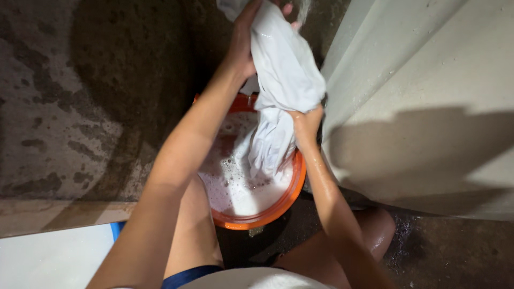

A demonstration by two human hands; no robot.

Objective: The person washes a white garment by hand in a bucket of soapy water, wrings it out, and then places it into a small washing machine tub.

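Observation:
A wet white cloth (284, 69) hangs over an orange bucket (278, 208) full of soapy, foamy water. My left hand (243, 40) grips the cloth's upper part near the top edge of the view. My right hand (306, 126) clutches the cloth lower down, just above the bucket's right rim. The cloth's lower end trails down into the foam. Both forearms are wet.
A wet, stained concrete floor (80, 107) spreads to the left. A pale wall or slab (428, 96) rises close on the right of the bucket. My bare knees flank the bucket. A white surface with a blue edge (53, 257) lies at the lower left.

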